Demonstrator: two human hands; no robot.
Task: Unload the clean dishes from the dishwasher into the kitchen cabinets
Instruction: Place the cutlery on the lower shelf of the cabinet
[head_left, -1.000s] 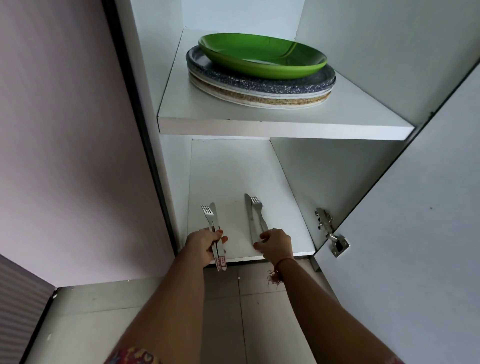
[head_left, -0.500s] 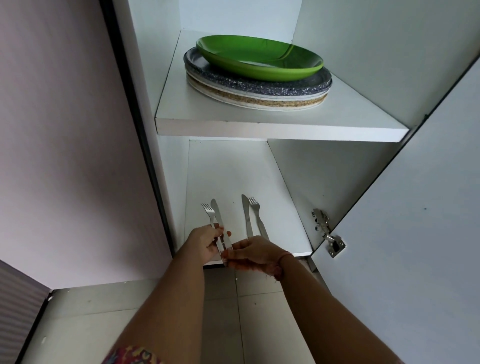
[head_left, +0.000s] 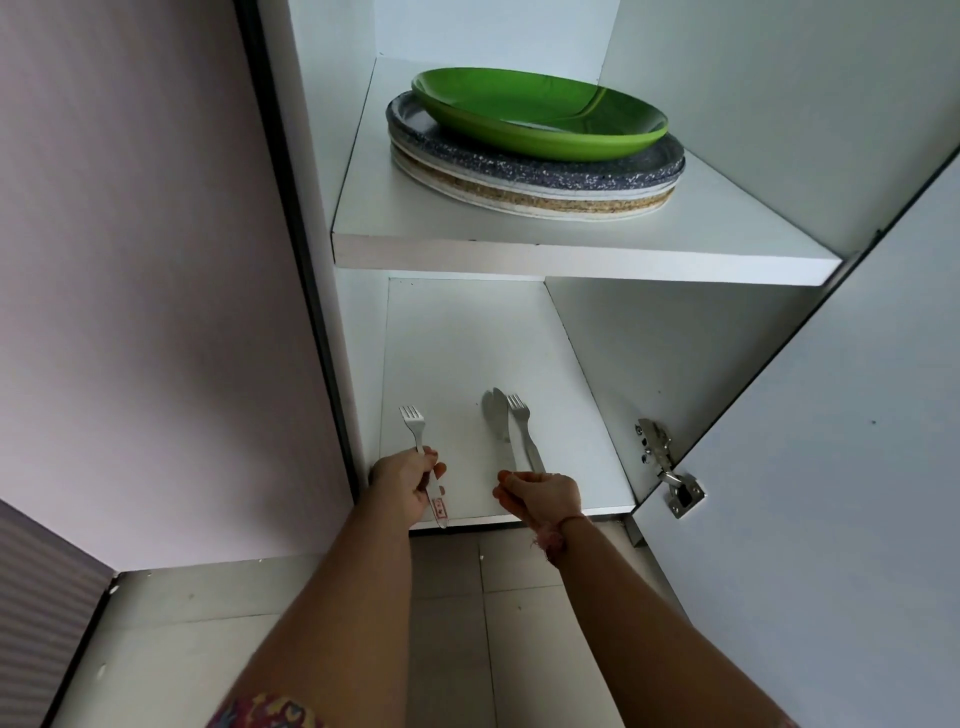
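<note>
Looking down into an open white cabinet (head_left: 701, 353), both arms reaching for the bottom shelf (head_left: 467, 353). Left hand (head_left: 410, 480) closed around the handle of a fork (head_left: 415, 428) — tines pointing toward the back, handle end with a little red label poking out below the fist, right over the shelf's front edge. Right hand (head_left: 540, 493) curled near the front edge too, fingertips pinched at the handle ends of the cutlery lying there, though hard telling exactly which piece being gripped. Lying on that shelf just ahead of the right hand: two knives (head_left: 496, 421) overlapping and a second fork (head_left: 522, 426) touching them on the right side, all pointing inward. Red thread bracelet (head_left: 553, 535) hanging at the right wrist. Sitting up on the upper shelf (head_left: 571, 254) — a green plate (head_left: 540, 117) on top of a stack of speckled plates (head_left: 535, 179). Cabinet door (head_left: 831, 493) swung open on the right, metal hinge (head_left: 667, 467) showing. Tiled floor (head_left: 467, 623) below.
</note>
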